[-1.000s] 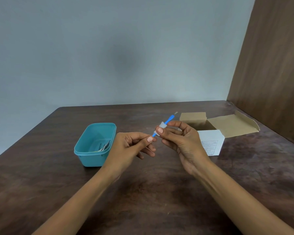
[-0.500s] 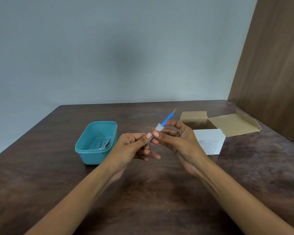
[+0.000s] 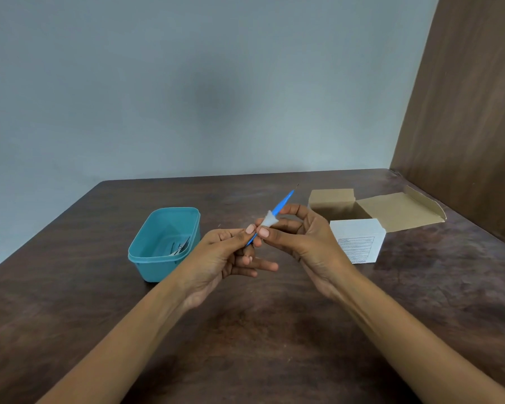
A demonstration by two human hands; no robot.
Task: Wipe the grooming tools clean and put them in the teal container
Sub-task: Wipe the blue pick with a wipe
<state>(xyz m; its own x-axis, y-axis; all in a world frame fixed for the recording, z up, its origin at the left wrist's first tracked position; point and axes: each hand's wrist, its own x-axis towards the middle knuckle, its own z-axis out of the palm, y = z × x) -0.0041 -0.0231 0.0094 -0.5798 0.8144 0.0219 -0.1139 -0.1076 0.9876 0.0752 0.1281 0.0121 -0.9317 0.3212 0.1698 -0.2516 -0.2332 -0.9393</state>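
Observation:
Above the middle of the table I hold a thin blue grooming tool slanting up to the right, its fine metal tip free. My left hand pinches its lower end between thumb and forefinger. My right hand pinches a small white wipe wrapped round the tool's shaft. The teal container stands open to the left of my hands, with metal grooming tools lying inside it.
An open cardboard box with its flap laid back sits at the right rear, a white labelled box in front of it. A wooden panel borders the table's right side. The dark wooden table reaches to a grey wall.
Both hands have stayed together over the table's middle. The white wipe sits slightly lower along the blue shaft than a second ago, leaving more blue showing above it.

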